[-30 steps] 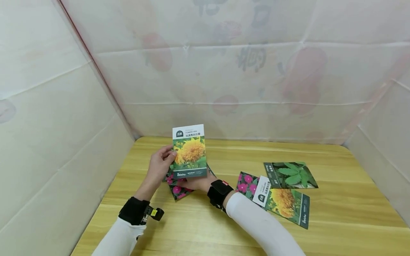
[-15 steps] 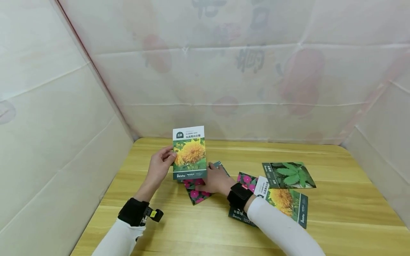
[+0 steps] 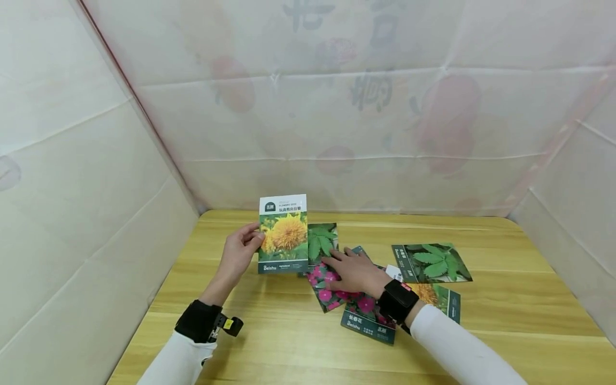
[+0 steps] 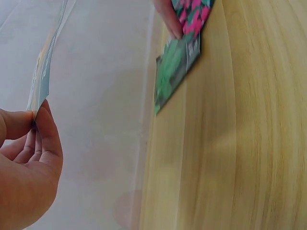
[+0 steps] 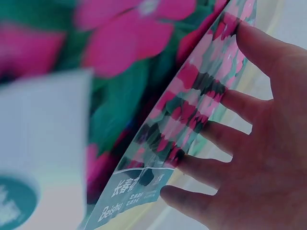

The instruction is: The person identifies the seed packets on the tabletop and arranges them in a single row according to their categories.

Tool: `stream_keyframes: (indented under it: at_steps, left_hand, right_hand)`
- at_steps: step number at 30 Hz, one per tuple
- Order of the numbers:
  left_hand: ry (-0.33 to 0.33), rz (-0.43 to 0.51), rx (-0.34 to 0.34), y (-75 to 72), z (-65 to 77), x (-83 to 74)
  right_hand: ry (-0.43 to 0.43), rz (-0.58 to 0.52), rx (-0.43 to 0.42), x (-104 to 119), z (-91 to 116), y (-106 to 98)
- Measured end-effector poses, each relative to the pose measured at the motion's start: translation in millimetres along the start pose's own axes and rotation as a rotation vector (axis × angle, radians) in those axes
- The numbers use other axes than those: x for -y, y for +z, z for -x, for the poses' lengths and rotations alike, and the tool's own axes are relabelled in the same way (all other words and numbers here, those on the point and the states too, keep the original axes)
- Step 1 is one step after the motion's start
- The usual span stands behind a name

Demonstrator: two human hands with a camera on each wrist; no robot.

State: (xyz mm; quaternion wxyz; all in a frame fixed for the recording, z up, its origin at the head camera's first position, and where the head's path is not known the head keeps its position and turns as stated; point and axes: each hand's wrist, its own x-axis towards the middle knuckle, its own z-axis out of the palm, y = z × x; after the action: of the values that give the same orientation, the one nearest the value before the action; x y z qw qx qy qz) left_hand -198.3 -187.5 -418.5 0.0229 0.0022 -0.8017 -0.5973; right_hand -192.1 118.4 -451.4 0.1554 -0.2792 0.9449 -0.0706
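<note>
My left hand (image 3: 238, 251) pinches the left edge of a seed packet (image 3: 284, 235) with a yellow sunflower picture, held upright above the table. In the left wrist view the thumb and fingers close on the packet's edge. With fingers spread, my right hand (image 3: 358, 271) presses on a pink-flower seed packet (image 3: 320, 289); the right wrist view shows the fingertips on its printed face. This packet overlaps a green-leaf seed packet (image 3: 321, 240), partly hidden behind the sunflower one. Under my right wrist lies a second pink-flower packet (image 3: 368, 323).
To the right, another green-leaf packet (image 3: 433, 262) overlaps a sunflower packet (image 3: 452, 307), partly covered by my right arm. The wooden table (image 3: 269, 331) has pale fabric walls (image 3: 385, 187) at its back and sides.
My right hand has slid rightward with the pink-flower packet, up to the right-hand packets, and the green-leaf packet beneath has come into view. My left hand still holds the sunflower packet.
</note>
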Motion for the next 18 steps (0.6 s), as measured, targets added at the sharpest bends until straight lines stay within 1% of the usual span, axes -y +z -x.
stream_keyframes:
  at_steps: [3, 9, 12, 14, 18]
  left_hand:
    - [-0.002, -0.01, 0.012, -1.1, -0.9, 0.2]
    - [0.002, -0.03, 0.035, -7.4, 0.2, 3.2]
    - [0.006, -0.044, 0.041, -11.1, 1.2, 5.6]
    - [0.007, -0.051, 0.04, -13.2, 1.8, 7.2]
    - [0.004, -0.062, 0.044, -17.2, 3.1, 8.9]
  right_hand:
    - [0.009, 0.0, 0.004, -10.4, 6.1, -0.5]
    - [0.012, -0.006, -0.016, -25.1, 14.9, 1.2]
    - [0.008, -0.017, -0.029, -27.9, 17.5, 1.0]
    - [-0.002, -0.005, -0.039, -28.6, 17.9, 1.2]
    - [-0.038, 0.018, -0.094, -29.2, 17.9, 1.2]
